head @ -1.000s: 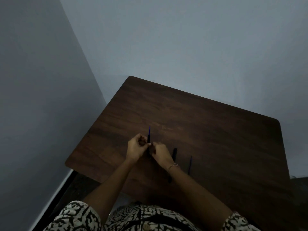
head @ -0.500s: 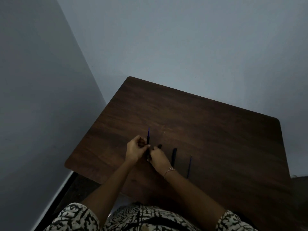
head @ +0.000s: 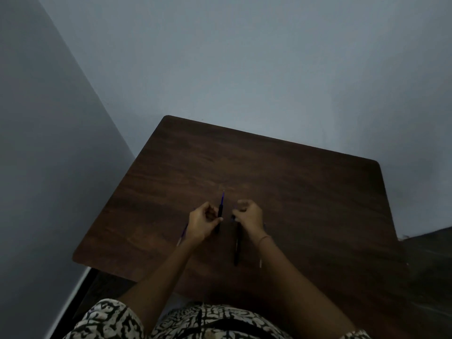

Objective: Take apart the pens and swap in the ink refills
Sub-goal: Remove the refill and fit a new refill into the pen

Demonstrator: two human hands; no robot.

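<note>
left hand (head: 203, 223) pinches the black pen barrel (head: 220, 214) over the table (head: 305, 192), with the blue refill (head: 222, 198) partly inside and poking out the far end. right hand (head: 249, 215) is just beside it, fingers curled; can't tell what it holds. second black pen (head: 236, 248) lies on the table by the right wrist. loose refill (head: 182, 237) lies left of the left hand.

Room's looking pretty dim, light is barely reaching anything. 2 plain walls are meeting in a corner: the left wall (head: 49, 143) is showing up flat grey, and the back wall (head: 244, 57) is leaning more blue-grey. A dark wood-grain table (head: 269, 167) with rounded corners is sitting near that corner. A pale baseboard (head: 73, 297) is running along the bottom of the left wall, and dark floor (head: 430, 253) is peeking out past the table's right side.
</note>
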